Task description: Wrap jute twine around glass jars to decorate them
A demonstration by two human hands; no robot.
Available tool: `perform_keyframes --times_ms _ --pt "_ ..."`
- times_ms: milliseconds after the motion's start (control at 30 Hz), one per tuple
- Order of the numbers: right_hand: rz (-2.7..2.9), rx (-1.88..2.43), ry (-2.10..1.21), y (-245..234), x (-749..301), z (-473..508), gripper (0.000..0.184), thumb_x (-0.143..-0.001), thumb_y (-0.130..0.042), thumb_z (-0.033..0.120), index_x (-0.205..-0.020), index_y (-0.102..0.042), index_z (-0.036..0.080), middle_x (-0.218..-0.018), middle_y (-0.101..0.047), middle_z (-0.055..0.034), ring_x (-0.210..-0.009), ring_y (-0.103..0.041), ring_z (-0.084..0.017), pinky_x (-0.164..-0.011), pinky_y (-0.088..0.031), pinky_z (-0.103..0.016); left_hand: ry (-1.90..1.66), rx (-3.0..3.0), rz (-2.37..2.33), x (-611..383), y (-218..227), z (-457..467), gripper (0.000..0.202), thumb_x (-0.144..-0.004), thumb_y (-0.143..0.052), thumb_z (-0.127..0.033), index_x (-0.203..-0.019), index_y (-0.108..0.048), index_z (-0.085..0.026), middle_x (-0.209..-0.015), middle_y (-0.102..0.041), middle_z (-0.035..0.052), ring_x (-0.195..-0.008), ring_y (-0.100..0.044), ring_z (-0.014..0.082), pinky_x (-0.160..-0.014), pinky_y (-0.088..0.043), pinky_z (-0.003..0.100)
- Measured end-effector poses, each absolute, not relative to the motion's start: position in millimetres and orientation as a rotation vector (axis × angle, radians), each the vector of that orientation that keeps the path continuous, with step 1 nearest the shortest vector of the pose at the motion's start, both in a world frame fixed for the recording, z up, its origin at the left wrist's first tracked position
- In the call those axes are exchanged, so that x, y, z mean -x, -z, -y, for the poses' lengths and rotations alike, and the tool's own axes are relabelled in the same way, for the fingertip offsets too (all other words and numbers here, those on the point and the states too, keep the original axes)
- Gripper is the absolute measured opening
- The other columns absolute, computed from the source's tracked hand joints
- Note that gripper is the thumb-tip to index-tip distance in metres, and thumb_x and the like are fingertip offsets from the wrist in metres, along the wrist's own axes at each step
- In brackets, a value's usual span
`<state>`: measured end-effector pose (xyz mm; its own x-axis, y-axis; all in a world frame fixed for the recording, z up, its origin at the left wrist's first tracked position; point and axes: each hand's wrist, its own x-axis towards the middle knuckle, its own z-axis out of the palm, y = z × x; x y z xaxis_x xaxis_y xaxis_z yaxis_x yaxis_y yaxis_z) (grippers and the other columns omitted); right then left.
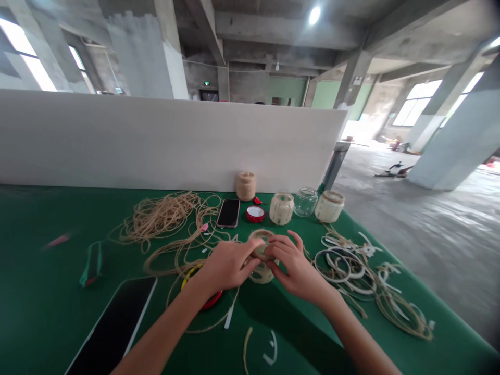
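On the green desk (58,208), the left hand (228,265) and right hand (297,265) hold a twine-wrapped ring (261,249) at the middle, their fingers (283,247) curled and pinching its rim. At 1 o'clock, an empty glass jar (305,202) stands between two twine-banded jars (281,208); loose jute twine (160,216) lies at 10 o'clock.

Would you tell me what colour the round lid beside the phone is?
The lid is red with a white inside; head view.
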<state>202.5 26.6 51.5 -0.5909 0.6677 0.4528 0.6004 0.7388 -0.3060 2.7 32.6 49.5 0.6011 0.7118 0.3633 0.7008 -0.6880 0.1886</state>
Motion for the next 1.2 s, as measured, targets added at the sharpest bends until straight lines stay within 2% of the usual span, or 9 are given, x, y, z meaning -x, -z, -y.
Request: perform_keyframes --times_ms 167,467,667,800,867,1000,1200 --pt "2.365 0.968 -0.189 -51 -205 -29 0.011 -0.079 -0.045 0.012 -0.083 -0.052 0.020 -0.088 -0.061 -0.0037 -0.110 -0.045 -0.022 -0.102 -0.011 -0.051 -0.627 -2.849 -1.311 11 -47 -40 0.043 -0.087 -0.043 -0.036 -0.127 -0.037 -0.022 -0.068 -0.063 -0.0004 -0.057 -0.058 0.0151 -0.050 -0.034 0.022" --pt "2.374 0.967 -0.225 -53 -211 -32 0.016 -0.077 -0.046 0.011 -0.086 -0.054 0.021 -0.092 -0.061 -0.0032 -0.112 -0.042 -0.023 -0.102 -0.008 -0.052 -0.642 -2.831 -1.297 20 -42 -47 0.040 -0.088 -0.042 -0.035 -0.126 -0.040 -0.025 -0.058 -0.059 -0.0037 -0.049 -0.054 0.0121 -0.048 -0.030 0.019" --pt "2.361 0.982 -0.105 -57 -209 -27 0.006 -0.078 -0.052 0.022 -0.082 -0.056 0.021 -0.095 -0.061 -0.0043 -0.110 -0.043 -0.025 -0.102 -0.007 -0.052 -0.688 -2.848 -1.303 16 -42 -45 0.033 -0.087 -0.042 -0.033 -0.117 -0.046 -0.022 -0.058 -0.059 -0.0030 -0.049 -0.055 0.0134 -0.048 -0.031 0.021" --pt "2.350 0.988 -0.039 -57 -201 -24 0.014 -0.079 -0.054 0.029 -0.091 -0.056 0.022 -0.095 -0.062 -0.0052 -0.109 -0.044 -0.025 -0.102 -0.007 -0.053 -0.704 -2.841 -1.279 12 -42 -41 0.030 -0.086 -0.043 -0.033 -0.114 -0.047 -0.023 -0.068 -0.064 -0.0009 -0.057 -0.059 0.0151 -0.052 -0.035 0.022" --pt "2.352 0.971 -0.026 -55 -198 -23 0.012 -0.080 -0.052 0.026 -0.090 -0.055 0.022 -0.091 -0.062 -0.0052 -0.107 -0.045 -0.025 -0.102 -0.007 -0.053 -0.694 -2.823 -1.258 7 -42 -38 0.028 -0.086 -0.043 -0.033 -0.111 -0.047 -0.022 -0.073 -0.065 -0.0002 -0.062 -0.061 0.0157 -0.054 -0.037 0.022" --pt "2.360 0.971 -0.032 -54 -196 -23 0.006 -0.079 -0.048 0.017 -0.081 -0.052 0.021 -0.086 -0.062 -0.0045 -0.103 -0.048 -0.022 -0.102 -0.004 -0.054 -0.653 -2.789 -1.256 -3 -43 -32 0.024 -0.086 -0.043 -0.037 -0.102 -0.049 -0.020 -0.067 -0.063 -0.0017 -0.060 -0.059 0.0157 -0.054 -0.036 0.022" --pt "2.385 0.981 -0.117 -56 -203 -24 0.011 -0.076 -0.046 0.012 -0.079 -0.050 0.021 -0.082 -0.061 -0.0022 -0.101 -0.049 -0.021 -0.102 -0.005 -0.052 -0.639 -2.843 -1.272 7 -49 -36 0.040 -0.085 -0.044 -0.040 -0.121 -0.043 -0.022 -0.067 -0.062 -0.0010 -0.058 -0.058 0.0152 -0.052 -0.034 0.022"
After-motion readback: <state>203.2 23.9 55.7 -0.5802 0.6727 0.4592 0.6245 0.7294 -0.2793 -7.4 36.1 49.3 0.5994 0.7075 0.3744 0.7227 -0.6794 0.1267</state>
